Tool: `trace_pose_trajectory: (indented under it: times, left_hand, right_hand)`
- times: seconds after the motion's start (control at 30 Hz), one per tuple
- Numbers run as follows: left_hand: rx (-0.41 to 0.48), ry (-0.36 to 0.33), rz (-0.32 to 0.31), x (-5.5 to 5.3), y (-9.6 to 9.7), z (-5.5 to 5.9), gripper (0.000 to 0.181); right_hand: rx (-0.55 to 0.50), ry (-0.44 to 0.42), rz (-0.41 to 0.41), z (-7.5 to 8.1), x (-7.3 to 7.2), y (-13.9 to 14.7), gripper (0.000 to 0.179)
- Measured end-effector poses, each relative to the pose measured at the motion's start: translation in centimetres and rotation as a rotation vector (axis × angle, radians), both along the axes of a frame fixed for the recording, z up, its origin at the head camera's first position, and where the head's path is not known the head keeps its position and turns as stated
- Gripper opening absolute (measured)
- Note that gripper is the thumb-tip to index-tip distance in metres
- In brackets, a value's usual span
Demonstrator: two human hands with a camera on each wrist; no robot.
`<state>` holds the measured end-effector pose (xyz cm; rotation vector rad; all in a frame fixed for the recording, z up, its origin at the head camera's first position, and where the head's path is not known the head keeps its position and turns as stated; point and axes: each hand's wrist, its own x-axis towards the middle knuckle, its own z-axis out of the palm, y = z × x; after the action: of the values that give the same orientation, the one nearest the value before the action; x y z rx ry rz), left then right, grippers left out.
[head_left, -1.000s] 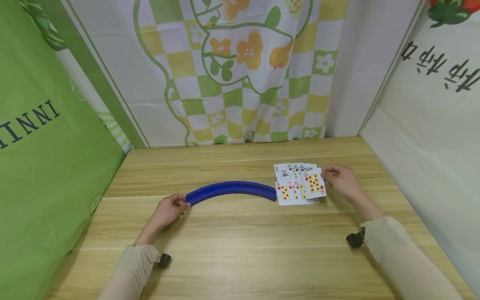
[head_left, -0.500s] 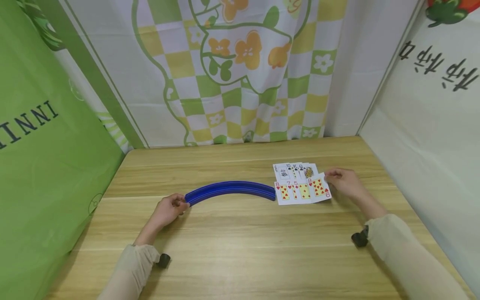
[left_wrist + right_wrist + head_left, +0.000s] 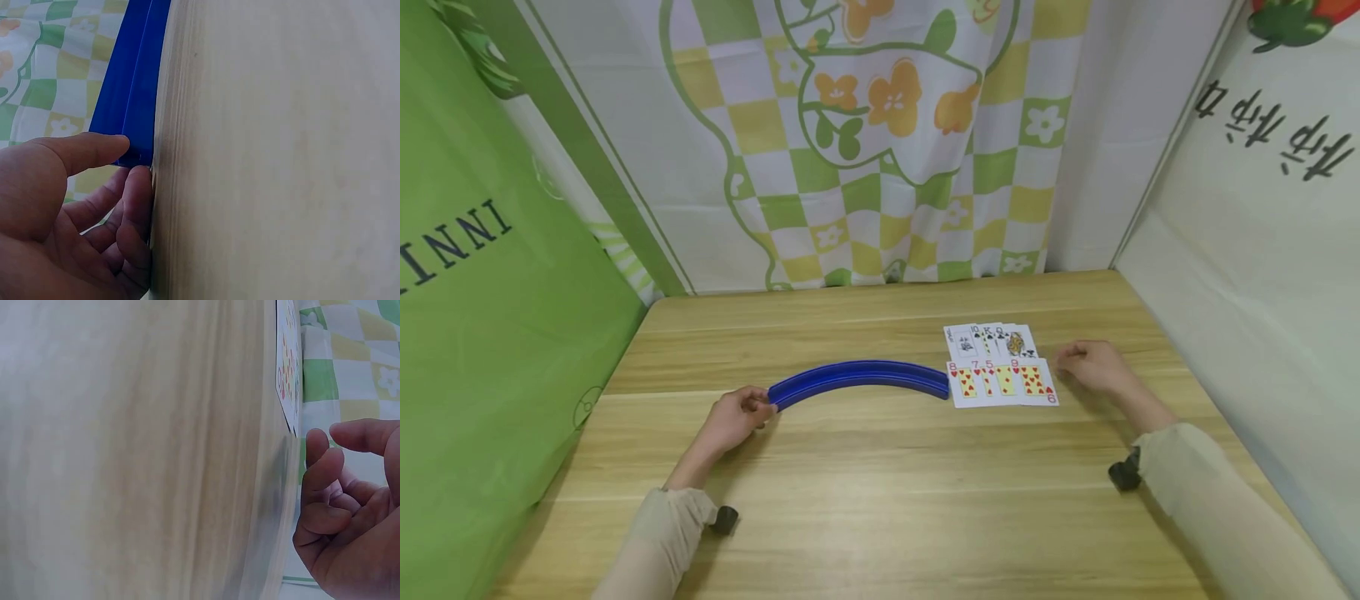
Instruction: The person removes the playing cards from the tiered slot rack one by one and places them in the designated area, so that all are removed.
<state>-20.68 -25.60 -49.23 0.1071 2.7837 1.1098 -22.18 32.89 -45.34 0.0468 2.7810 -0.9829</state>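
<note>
A curved blue card holder (image 3: 857, 375) lies on the table. My left hand (image 3: 737, 418) pinches its left end; in the left wrist view the thumb (image 3: 103, 150) lies on top of that end, with the fingers curled beneath. Touching or close to its right end are playing cards in two overlapping rows. The front row (image 3: 1007, 392) shows red cards, with the nine of hearts (image 3: 1036, 383) lying flat at its right. In the back row (image 3: 964, 343) are a joker and black cards. My right hand (image 3: 1097, 367) stays just right of the cards, fingers loosely bent and holding nothing.
The wooden table (image 3: 865, 483) ends at a patterned curtain (image 3: 887, 192) behind. A green cloth (image 3: 490, 333) borders the left side and a pale panel (image 3: 1247, 275) the right. Black wrist devices sit at both sleeves.
My right hand has moved the nine of hearts right, laid it flat at the end of the front row, and let it go. The left hand keeps its hold on the card holder.
</note>
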Motion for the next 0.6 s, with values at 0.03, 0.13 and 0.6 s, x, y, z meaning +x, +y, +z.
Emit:
trace_pose_trajectory:
  times: [0.03,0.13,0.6]
  left_hand:
    - [0.001,-0.004,0.002,0.0,0.0,0.0,0.036]
    - [0.006,-0.017,0.001,0.1,-0.1,0.0,0.035]
    - [0.045,-0.039,0.002,0.2,-0.2,0.4,0.031]
  right_hand:
    - [0.003,0.001,0.002,0.0,0.0,0.1,0.039]
    - [0.003,0.000,0.001,-0.1,0.0,0.1,0.040]
    - [0.035,0.062,0.040,1.0,0.2,-1.7,0.036]
